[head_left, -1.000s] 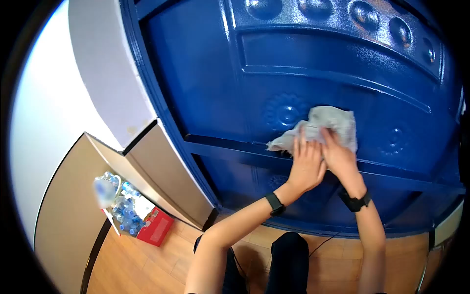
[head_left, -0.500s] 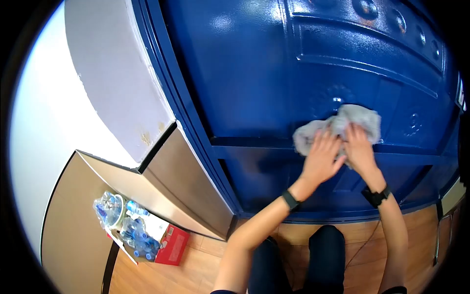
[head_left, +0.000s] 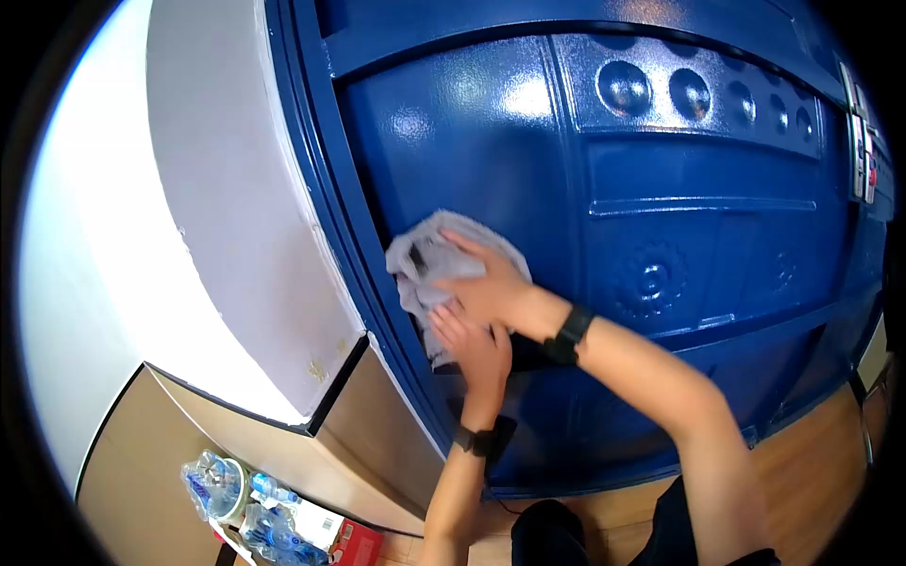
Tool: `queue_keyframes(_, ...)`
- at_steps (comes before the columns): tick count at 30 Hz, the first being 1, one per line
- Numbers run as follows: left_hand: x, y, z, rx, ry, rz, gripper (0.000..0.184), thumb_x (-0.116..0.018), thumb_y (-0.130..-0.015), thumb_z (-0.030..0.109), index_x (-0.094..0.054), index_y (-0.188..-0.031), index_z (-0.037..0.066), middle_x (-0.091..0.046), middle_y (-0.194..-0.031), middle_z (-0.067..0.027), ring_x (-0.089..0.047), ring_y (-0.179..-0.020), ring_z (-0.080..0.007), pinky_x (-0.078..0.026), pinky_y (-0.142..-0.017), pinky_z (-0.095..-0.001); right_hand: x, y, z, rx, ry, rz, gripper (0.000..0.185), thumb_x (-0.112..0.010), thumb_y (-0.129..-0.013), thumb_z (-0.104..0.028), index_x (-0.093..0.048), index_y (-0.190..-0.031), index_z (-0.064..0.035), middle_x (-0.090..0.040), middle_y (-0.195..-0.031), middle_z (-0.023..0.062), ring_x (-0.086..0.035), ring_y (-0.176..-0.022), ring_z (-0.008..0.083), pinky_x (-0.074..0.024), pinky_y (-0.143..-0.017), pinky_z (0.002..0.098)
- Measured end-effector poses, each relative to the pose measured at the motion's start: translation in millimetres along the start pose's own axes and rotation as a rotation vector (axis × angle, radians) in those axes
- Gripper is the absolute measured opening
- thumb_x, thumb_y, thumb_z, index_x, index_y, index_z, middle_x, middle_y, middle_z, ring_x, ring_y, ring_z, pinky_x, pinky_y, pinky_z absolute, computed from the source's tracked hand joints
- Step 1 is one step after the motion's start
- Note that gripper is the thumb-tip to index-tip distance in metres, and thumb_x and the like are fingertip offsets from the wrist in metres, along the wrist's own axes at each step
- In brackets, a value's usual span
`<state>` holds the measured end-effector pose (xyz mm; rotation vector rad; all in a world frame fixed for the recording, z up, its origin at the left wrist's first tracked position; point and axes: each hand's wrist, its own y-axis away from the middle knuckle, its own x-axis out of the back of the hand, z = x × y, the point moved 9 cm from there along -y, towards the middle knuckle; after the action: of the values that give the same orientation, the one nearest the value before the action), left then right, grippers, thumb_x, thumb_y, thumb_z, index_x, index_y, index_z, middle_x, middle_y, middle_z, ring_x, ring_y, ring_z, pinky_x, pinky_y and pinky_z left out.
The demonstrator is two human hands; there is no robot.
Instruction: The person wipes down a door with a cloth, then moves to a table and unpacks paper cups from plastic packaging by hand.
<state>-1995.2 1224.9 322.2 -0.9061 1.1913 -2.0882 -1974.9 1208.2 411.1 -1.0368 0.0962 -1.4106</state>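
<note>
A grey cloth point(head_left: 430, 262) lies bunched against the blue door point(head_left: 462, 170), in the lower left corner of its upper panel beside the frame. My right hand point(head_left: 491, 288) presses on the cloth with its fingers spread. Just below, my left hand point(head_left: 479, 357) rests its stretched fingers on the cloth's lower part. The hands are close together, and the left fingertips are near the right palm. Each wrist wears a dark band. Part of the cloth is hidden under the hands.
The blue door frame point(head_left: 326, 151) borders a pale wall edge point(head_left: 236, 179) with beige panelling point(head_left: 377, 415) below. At lower left on the wooden floor point(head_left: 812, 472) stand a red and white box point(head_left: 354, 544), clear plastic bottles point(head_left: 274, 528) and a white tub point(head_left: 236, 491).
Both hands and the cloth have moved left across the door, from below the round relief to the frame's corner. My right arm now reaches across leftward. The view has shifted.
</note>
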Motion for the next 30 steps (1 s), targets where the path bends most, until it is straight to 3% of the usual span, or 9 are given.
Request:
queue_keyframes(4, 38, -68, 39, 0.035, 0.137, 0.145, 0.070, -0.054, -0.084, 0.022, -0.020, -0.136, -0.010, -0.013, -0.141, -0.0362, -0.007, -0.134, -0.0484, -0.007, -0.108, -0.0531, 43, -56, 49, -0.009, 0.077, -0.048, 0.057, -0.054, -0.083, -0.025, -0.038, -0.137, -0.0217, -0.058, -0.122, -0.0005, -0.048, -0.120, 0.0158, -0.0134, -0.114, 0.0404)
queue_keyframes(10, 81, -179, 92, -0.341, -0.092, 0.346, 0.064, -0.055, -0.082, 0.025, -0.032, -0.136, 0.000, -0.022, -0.142, -0.0297, -0.012, -0.136, -0.0431, -0.012, -0.108, -0.0523, 124, -111, 134, -0.173, 0.268, 0.079, 0.058, -0.054, -0.081, -0.034, -0.040, -0.136, -0.0231, -0.048, -0.134, 0.0035, -0.038, -0.128, 0.0197, -0.0133, -0.113, 0.0387)
queue_keyframes(13, 75, -207, 95, -0.263, -0.061, 0.162, 0.066, -0.055, -0.078, 0.025, -0.032, -0.134, -0.001, -0.025, -0.142, -0.0262, -0.012, -0.138, -0.0374, -0.009, -0.109, -0.0517, 125, -86, 155, -0.264, 0.166, -0.036, 0.053, -0.049, -0.086, -0.034, -0.038, -0.137, -0.0236, -0.047, -0.135, 0.0030, -0.036, -0.130, 0.0203, -0.0086, -0.114, 0.0382)
queue_keyframes(15, 67, -203, 101, -0.336, -0.026, 0.171, 0.068, -0.055, -0.077, 0.025, -0.031, -0.134, -0.001, -0.025, -0.142, -0.0255, -0.012, -0.138, -0.0367, -0.008, -0.108, -0.0522, 141, -52, 160, -0.267, 0.215, 0.164, 0.053, -0.047, -0.088, -0.034, -0.035, -0.139, -0.0250, -0.047, -0.135, 0.0028, -0.036, -0.130, 0.0179, -0.0054, -0.114, 0.0416)
queue_keyframes(17, 58, -199, 121, -0.400, -0.021, 0.174, 0.069, -0.056, -0.076, 0.025, -0.030, -0.134, -0.002, -0.025, -0.142, -0.0250, -0.011, -0.138, -0.0364, -0.007, -0.108, -0.0528, 146, -19, 179, -0.337, 0.234, 0.120, 0.054, -0.045, -0.089, -0.036, -0.033, -0.140, -0.0228, -0.046, -0.136, 0.0046, -0.040, -0.127, 0.0148, -0.0009, -0.114, 0.0444)
queue_keyframes(23, 19, -180, 232, -0.588, -0.098, 0.172, 0.071, -0.056, -0.079, 0.025, -0.026, -0.138, 0.001, -0.021, -0.145, -0.0234, -0.009, -0.139, -0.0353, -0.006, -0.109, -0.0525, 216, 84, 225, -0.374, 0.477, 0.402, 0.057, -0.050, -0.083, -0.043, -0.043, -0.134, -0.0200, -0.053, -0.126, 0.0094, -0.049, -0.119, 0.0190, -0.0089, -0.113, 0.0462)
queue_keyframes(25, 3, -170, 270, -0.652, -0.050, 0.192, 0.072, -0.055, -0.079, 0.027, -0.025, -0.139, 0.002, -0.020, -0.146, -0.0235, -0.010, -0.138, -0.0357, -0.006, -0.108, -0.0543, 231, 121, 249, -0.508, 0.338, 0.390, 0.059, -0.050, -0.084, -0.046, -0.041, -0.134, -0.0148, -0.049, -0.129, 0.0125, -0.044, -0.124, 0.0253, -0.0310, -0.106, 0.0409)
queue_keyframes(27, -15, -156, 308, -0.701, -0.029, 0.193, 0.073, -0.055, -0.080, 0.029, -0.024, -0.140, 0.002, -0.020, -0.146, -0.0235, -0.010, -0.138, -0.0358, -0.006, -0.108, -0.0547, 255, 151, 264, -0.575, 0.411, 0.351, 0.063, -0.049, -0.084, -0.048, -0.039, -0.135, -0.0124, -0.043, -0.135, 0.0141, -0.040, -0.126, 0.0286, -0.0376, -0.101, 0.0388)
queue_keyframes(30, -43, -134, 371, -0.788, 0.059, 0.186, 0.073, -0.059, -0.075, 0.035, -0.035, -0.136, 0.002, -0.025, -0.145, -0.0206, -0.015, -0.138, -0.0348, -0.008, -0.109, -0.0541, 283, 209, 301, -0.750, 0.387, 0.326, 0.073, -0.048, -0.082, -0.053, -0.034, -0.137, -0.0079, -0.034, -0.141, 0.0160, -0.030, -0.132, 0.0309, -0.0317, -0.105, 0.0430)
